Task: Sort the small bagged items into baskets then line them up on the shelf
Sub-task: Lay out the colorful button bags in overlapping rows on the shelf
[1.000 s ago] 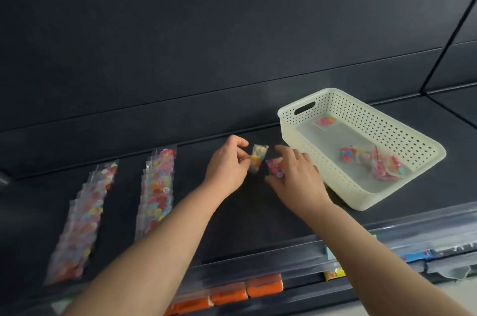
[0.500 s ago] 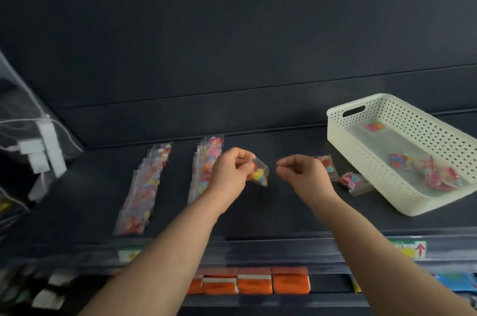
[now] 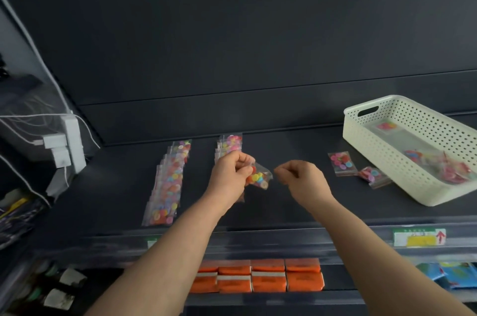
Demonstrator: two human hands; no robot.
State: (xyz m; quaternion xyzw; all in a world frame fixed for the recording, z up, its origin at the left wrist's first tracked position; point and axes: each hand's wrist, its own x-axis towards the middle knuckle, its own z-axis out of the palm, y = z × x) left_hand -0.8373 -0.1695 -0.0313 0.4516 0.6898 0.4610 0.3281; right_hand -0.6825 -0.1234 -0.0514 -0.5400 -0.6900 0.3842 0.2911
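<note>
— Hands first: what are they doing?
— Left hand (image 3: 233, 173) is raised over the shelf (image 3: 284, 145), with thumb and fingers pinching a small clear bag of coloured buttons (image 3: 259, 178) by its left side. Right hand (image 3: 302, 178) is level with it, fingers curled in, and I see nothing in its grip. Its fingertips sit just beside the bag's right corner.
— And the other bags?
— Two rows lie on the shelf, running front to back: a long left row (image 3: 167, 184) and a second row (image 3: 229, 142), mostly hidden behind the left hand. Two loose bags (image 3: 342, 163) lie between the right hand and the basket.
— Where's the basket?
— White perforated basket (image 3: 382, 163) stands on the right part of the shelf, set at an angle. Several heaped bags (image 3: 449, 171) lie at its near end, and one flat bag (image 3: 386, 125) lies toward its far end.
— Anything lower down?
— Orange packs (image 3: 260, 277) sit on the shelf below, and a price label (image 3: 419, 238) is on the front rail.
</note>
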